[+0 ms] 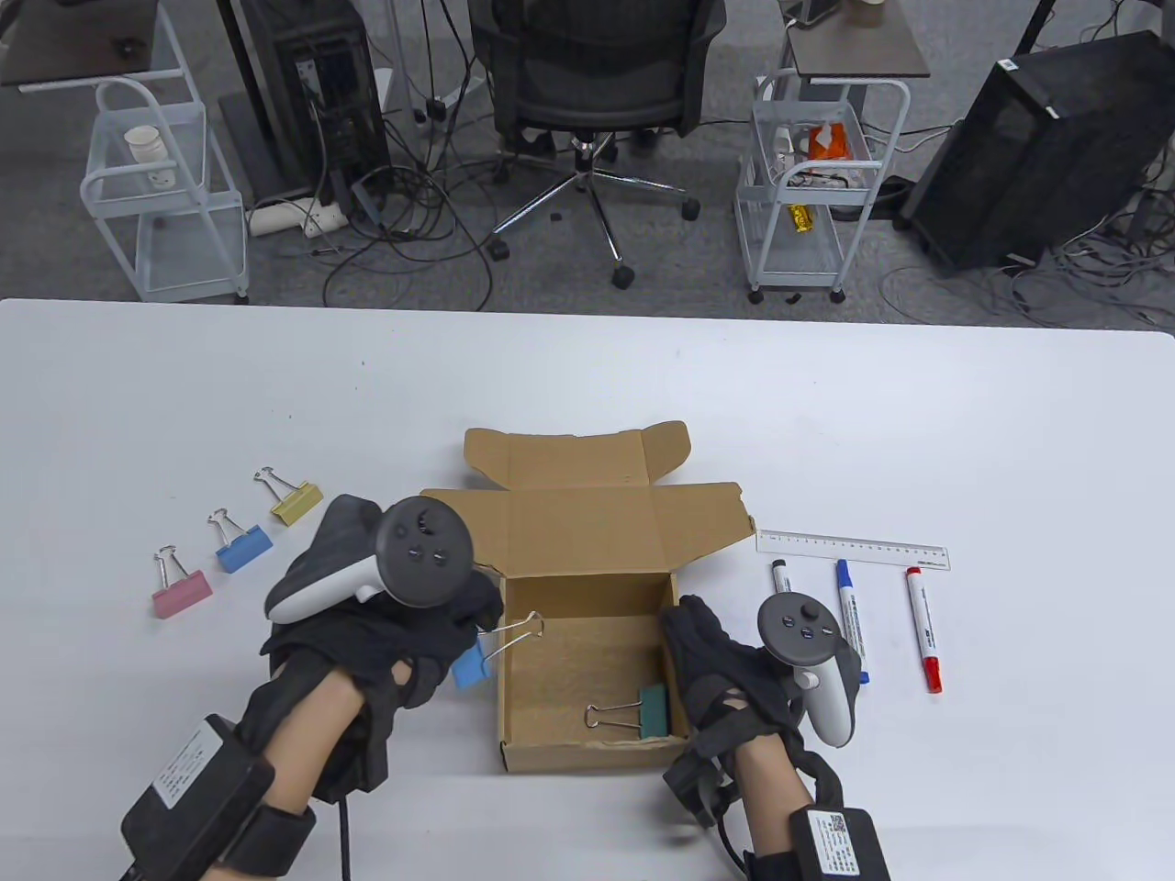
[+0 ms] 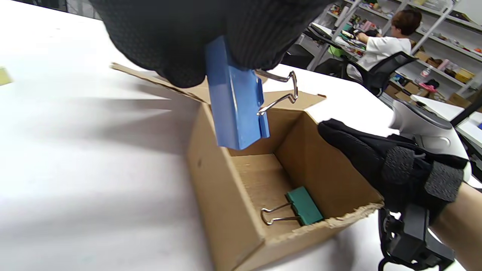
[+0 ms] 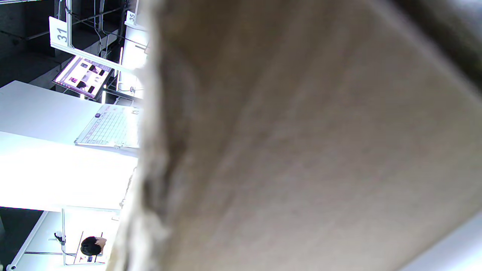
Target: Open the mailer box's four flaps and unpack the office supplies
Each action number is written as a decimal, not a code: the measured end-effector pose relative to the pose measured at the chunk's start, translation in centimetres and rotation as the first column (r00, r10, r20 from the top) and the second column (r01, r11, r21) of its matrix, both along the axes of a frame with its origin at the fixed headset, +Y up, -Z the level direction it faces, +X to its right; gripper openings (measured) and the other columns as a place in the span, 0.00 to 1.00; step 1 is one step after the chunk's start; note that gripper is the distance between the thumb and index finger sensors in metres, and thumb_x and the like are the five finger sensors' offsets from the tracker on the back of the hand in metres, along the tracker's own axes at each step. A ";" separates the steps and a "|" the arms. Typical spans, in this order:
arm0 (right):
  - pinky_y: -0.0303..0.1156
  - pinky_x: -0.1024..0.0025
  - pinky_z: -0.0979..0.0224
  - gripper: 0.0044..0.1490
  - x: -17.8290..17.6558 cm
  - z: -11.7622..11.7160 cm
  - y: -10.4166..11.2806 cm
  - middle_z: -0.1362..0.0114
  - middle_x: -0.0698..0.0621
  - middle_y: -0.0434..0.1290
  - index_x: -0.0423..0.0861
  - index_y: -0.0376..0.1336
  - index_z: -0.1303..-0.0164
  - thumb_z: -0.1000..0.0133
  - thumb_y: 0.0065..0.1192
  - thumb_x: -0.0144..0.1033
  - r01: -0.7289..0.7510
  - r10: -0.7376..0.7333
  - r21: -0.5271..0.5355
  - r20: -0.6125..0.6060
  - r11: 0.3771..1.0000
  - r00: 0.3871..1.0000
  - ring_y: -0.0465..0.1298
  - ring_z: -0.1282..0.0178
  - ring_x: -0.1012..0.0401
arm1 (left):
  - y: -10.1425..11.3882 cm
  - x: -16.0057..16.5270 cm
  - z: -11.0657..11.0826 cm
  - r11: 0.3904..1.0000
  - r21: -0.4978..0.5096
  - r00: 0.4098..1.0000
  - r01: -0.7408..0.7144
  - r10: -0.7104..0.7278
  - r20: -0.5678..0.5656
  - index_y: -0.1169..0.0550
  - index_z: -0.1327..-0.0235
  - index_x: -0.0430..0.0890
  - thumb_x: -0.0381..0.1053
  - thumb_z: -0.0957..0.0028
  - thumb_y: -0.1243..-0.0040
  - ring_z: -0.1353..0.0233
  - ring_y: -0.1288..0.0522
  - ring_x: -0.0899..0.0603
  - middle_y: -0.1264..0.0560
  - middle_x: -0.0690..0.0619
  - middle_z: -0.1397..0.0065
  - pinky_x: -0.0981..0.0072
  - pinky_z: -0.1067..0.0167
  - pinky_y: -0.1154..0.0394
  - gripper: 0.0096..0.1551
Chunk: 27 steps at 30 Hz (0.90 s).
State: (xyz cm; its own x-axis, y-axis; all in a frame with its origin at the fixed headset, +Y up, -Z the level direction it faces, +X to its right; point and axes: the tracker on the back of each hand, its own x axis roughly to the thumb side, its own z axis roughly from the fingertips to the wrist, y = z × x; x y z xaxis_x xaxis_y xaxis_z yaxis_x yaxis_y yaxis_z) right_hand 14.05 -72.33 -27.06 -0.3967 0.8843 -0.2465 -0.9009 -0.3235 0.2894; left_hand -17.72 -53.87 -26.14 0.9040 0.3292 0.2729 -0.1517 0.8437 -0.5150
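Note:
The brown mailer box (image 1: 587,748) stands open in the middle of the table, its lid flaps (image 1: 587,528) folded back. My left hand (image 1: 454,647) pinches a blue binder clip (image 1: 471,668) over the box's left wall; in the left wrist view the blue binder clip (image 2: 237,109) hangs from my left hand's fingers (image 2: 196,41) above the box (image 2: 218,195). A green binder clip (image 1: 647,711) lies on the box floor, seen also as the green binder clip (image 2: 303,206). My right hand (image 1: 693,642) rests flat against the right wall. The right wrist view is filled by the cardboard wall (image 3: 301,150).
Pink (image 1: 179,592), blue (image 1: 243,548) and yellow (image 1: 296,504) binder clips lie in a row on the left. On the right lie a clear ruler (image 1: 854,551) and three markers: black (image 1: 783,576), blue (image 1: 851,619), red (image 1: 923,629).

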 end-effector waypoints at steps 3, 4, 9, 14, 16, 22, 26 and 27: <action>0.55 0.30 0.22 0.49 0.0 0.0 0.0 0.12 0.23 0.49 0.26 0.39 0.15 0.31 0.35 0.53 0.000 0.000 0.000 0.000 1.000 1.000 0.54 0.18 0.26 | -0.3 -2.2 -0.1 1.000 -0.006 0.999 -0.017 0.017 -0.043 0.26 0.30 0.48 0.43 0.40 0.36 0.31 0.21 0.33 0.26 0.44 0.26 0.45 0.34 0.24 0.24; 0.55 0.30 0.22 0.49 0.0 0.0 0.0 0.12 0.23 0.49 0.26 0.39 0.15 0.31 0.35 0.53 0.000 0.000 0.000 0.000 1.000 1.000 0.54 0.18 0.26 | -0.6 -3.3 -0.2 1.000 -0.013 0.998 -0.023 0.022 -0.065 0.26 0.30 0.48 0.43 0.40 0.36 0.31 0.21 0.33 0.26 0.45 0.26 0.45 0.34 0.24 0.24; 0.55 0.30 0.22 0.49 0.0 0.0 0.0 0.12 0.23 0.49 0.26 0.39 0.15 0.31 0.35 0.53 0.002 -0.002 -0.001 0.003 1.000 1.000 0.54 0.18 0.26 | -3.7 -8.1 -1.2 0.997 -0.072 0.980 -0.022 0.008 -0.199 0.25 0.31 0.48 0.43 0.40 0.36 0.31 0.21 0.33 0.26 0.44 0.26 0.45 0.34 0.24 0.23; 0.55 0.29 0.22 0.49 0.0 0.0 0.0 0.12 0.23 0.49 0.26 0.39 0.15 0.31 0.35 0.53 0.001 -0.001 -0.001 0.005 1.000 1.000 0.54 0.18 0.26 | -7.1 -12.2 -3.0 0.991 -0.095 0.939 -0.092 0.055 -0.338 0.25 0.30 0.47 0.43 0.40 0.36 0.31 0.21 0.32 0.26 0.43 0.26 0.44 0.34 0.24 0.23; 0.55 0.30 0.22 0.49 0.0 0.1 0.0 0.12 0.23 0.49 0.26 0.39 0.15 0.31 0.35 0.53 0.000 0.000 -0.001 0.007 1.000 1.000 0.54 0.18 0.26 | -8.6 -13.5 -3.9 0.990 -0.094 0.920 -0.104 0.060 -0.388 0.25 0.30 0.47 0.43 0.40 0.36 0.32 0.21 0.32 0.26 0.43 0.26 0.44 0.34 0.24 0.24; 0.55 0.30 0.22 0.49 0.0 0.1 0.0 0.12 0.23 0.49 0.26 0.39 0.15 0.31 0.35 0.53 -0.009 0.009 0.003 0.011 1.000 1.000 0.54 0.18 0.25 | -11.3 -14.5 -6.9 0.983 -0.071 0.880 -0.171 0.120 -0.459 0.26 0.30 0.47 0.43 0.40 0.36 0.32 0.20 0.32 0.26 0.43 0.26 0.45 0.35 0.23 0.24; 0.55 0.29 0.22 0.50 0.1 0.1 0.0 0.12 0.23 0.49 0.26 0.39 0.15 0.31 0.35 0.53 -0.012 0.012 0.003 0.014 1.000 1.000 0.54 0.18 0.25 | -12.3 -14.7 -9.4 0.979 -0.059 0.858 -0.193 0.140 -0.494 0.26 0.29 0.47 0.44 0.39 0.37 0.32 0.21 0.32 0.26 0.43 0.26 0.45 0.34 0.24 0.24; 0.55 0.29 0.22 0.50 0.1 0.1 0.0 0.12 0.23 0.49 0.26 0.39 0.15 0.31 0.35 0.53 -0.014 0.013 0.003 0.014 1.000 1.000 0.54 0.18 0.25 | -12.5 -14.7 -9.8 0.980 -0.065 0.859 -0.188 0.132 -0.495 0.26 0.29 0.47 0.44 0.39 0.37 0.32 0.21 0.32 0.26 0.43 0.26 0.45 0.34 0.24 0.24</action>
State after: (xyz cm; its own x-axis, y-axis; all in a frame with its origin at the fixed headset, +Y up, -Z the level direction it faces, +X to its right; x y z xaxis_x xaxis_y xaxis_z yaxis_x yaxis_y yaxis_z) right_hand 14.11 -72.29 -26.96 -0.4050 0.8796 -0.2494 -0.9005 -0.3365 0.2755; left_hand -32.38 -66.39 -35.98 0.8445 0.4825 -0.2323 -0.5343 0.7301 -0.4260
